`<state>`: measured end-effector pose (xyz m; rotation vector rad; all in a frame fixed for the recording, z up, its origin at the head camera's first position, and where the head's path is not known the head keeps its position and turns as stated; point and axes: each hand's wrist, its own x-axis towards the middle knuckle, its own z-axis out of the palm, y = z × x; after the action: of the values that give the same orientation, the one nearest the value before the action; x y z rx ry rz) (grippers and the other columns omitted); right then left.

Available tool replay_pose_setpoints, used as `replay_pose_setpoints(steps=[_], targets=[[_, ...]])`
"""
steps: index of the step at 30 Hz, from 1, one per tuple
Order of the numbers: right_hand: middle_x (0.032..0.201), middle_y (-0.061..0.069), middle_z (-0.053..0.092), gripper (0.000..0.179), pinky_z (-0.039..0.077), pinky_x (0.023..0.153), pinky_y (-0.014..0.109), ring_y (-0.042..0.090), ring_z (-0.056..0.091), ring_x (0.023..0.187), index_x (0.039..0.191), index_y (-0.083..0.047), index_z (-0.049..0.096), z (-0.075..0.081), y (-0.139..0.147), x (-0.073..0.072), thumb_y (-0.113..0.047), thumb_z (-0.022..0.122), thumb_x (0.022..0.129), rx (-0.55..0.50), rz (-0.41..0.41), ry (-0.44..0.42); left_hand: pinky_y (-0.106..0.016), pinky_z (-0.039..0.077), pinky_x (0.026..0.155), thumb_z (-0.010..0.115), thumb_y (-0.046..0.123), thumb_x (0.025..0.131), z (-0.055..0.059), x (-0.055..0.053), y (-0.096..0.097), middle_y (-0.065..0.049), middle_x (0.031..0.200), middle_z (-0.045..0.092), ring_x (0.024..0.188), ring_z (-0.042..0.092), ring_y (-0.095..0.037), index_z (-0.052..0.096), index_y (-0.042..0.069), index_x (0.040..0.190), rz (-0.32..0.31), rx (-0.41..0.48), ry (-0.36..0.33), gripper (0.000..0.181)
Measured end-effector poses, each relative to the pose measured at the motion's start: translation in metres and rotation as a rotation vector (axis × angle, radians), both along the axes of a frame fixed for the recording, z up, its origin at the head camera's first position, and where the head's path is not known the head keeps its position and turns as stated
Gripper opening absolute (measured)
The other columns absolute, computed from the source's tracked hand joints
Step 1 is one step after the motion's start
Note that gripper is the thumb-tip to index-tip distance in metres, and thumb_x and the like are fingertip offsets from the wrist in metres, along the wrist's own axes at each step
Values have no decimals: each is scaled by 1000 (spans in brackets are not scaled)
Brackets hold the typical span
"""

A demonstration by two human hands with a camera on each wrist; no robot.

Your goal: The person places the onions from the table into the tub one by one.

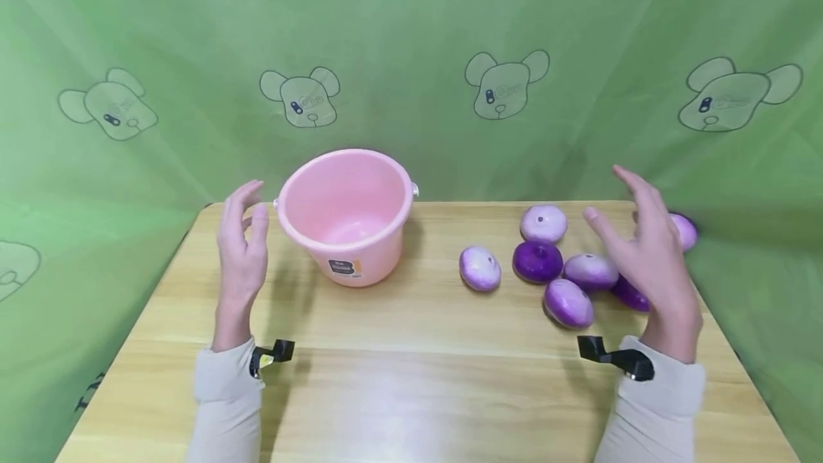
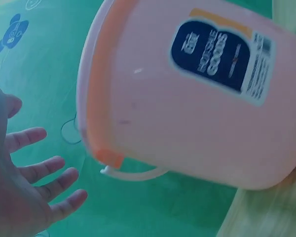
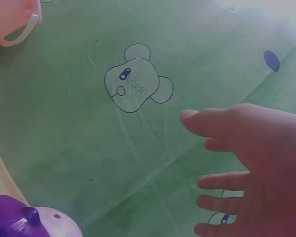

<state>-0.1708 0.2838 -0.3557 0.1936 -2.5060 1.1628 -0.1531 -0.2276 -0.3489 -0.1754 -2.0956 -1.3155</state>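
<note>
A pink bucket (image 1: pixel 379 252) with a dark label stands toward the back left of the table. Just left of its rim, my left hand (image 1: pixel 243 252) is raised with relaxed, spread fingers and holds nothing; the left wrist view shows the label (image 2: pixel 212 57) and white handle (image 2: pixel 138 174) beside that hand. Over on the right, my right hand (image 1: pixel 649 256) hovers above several purple onions, thumb apart from the fingers, nothing in its grasp. A dark purple onion (image 1: pixel 537 261) lies among paler ones, with one pale onion (image 1: pixel 479 268) nearest the bucket. The right hand partly hides the onions behind it.
The wooden table (image 1: pixel 386 391) reaches back to a green curtain (image 1: pixel 411 34) printed with bear heads, which also hangs at both sides. One onion (image 1: pixel 684 231) lies at the table's far right edge, against the curtain.
</note>
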Motion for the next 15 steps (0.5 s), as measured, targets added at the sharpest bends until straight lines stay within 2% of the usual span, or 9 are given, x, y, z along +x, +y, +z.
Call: replay_pose_setpoints(steps=[4, 8, 12, 15], targets=[[165, 6, 30, 68, 27, 123, 54, 30, 30, 149, 160, -29, 32, -5, -5, -2, -24, 65, 101, -66, -9, 8, -30, 48, 100, 53, 10, 104, -21, -13, -4, -17, 142, 55, 124, 53, -29, 59, -4, 135, -1, 30, -3, 34], [164, 8, 32, 66, 29, 122, 56, 32, 32, 148, 160, -26, 33, -12, -10, -4, -24, 64, 102, -113, 6, -6, -26, 51, 99, 57, 11, 103, -40, -25, -12, -12, 134, 60, 124, 54, -24, 64, -2, 127, -20, 66, 72, 29], [162, 11, 35, 65, 32, 118, 62, 36, 34, 146, 160, -24, 35, -18, -15, -8, -24, 64, 102, -130, 35, -10, -34, 52, 102, 57, 10, 102, -50, -32, -12, -15, 128, 63, 123, 55, -25, 66, -5, 120, -68, 67, 168, 26], [162, 13, 36, 66, 32, 117, 64, 38, 34, 146, 160, -19, 34, -22, -17, -10, -23, 65, 102, -130, 56, -18, -40, 49, 106, 57, 9, 101, -54, -36, -8, -16, 125, 63, 120, 56, -24, 67, -6, 117, -90, 46, 205, 24]])
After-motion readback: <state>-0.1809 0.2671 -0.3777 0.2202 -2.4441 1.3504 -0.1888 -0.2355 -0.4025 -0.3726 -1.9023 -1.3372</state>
